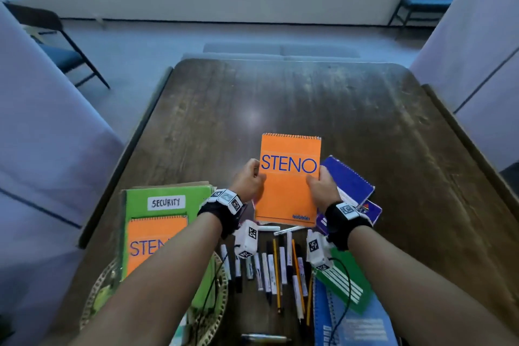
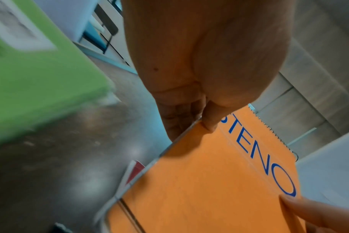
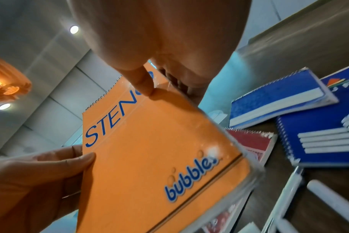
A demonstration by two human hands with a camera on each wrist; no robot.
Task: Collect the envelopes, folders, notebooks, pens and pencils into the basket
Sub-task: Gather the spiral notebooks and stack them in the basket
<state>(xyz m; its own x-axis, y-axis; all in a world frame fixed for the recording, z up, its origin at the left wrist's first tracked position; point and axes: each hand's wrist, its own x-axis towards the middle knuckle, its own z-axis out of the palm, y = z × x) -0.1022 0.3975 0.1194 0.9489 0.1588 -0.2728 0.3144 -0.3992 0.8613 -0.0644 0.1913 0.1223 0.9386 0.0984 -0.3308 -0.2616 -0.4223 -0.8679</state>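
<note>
An orange STENO notebook (image 1: 289, 180) (image 2: 209, 181) (image 3: 149, 151) is held tilted above the table, its spiral edge away from me. My left hand (image 1: 251, 180) (image 2: 205, 113) pinches its left edge and my right hand (image 1: 321, 185) (image 3: 147, 82) pinches its right edge, thumbs on the cover. The woven basket (image 1: 98, 286) at the near left holds a green folder (image 1: 168, 194) labelled SECURITY and a second orange STENO notebook (image 1: 151, 241). Several pens and pencils (image 1: 275, 264) lie on the table below my wrists.
Blue spiral notebooks (image 1: 348, 180) (image 3: 279, 97) lie right of the held one, a red one (image 3: 253, 143) beneath it. A green notebook (image 1: 345, 281) and a light blue one (image 1: 356, 326) sit at the near right. The dark wooden table (image 1: 280, 104) stretches ahead; chairs stand beyond.
</note>
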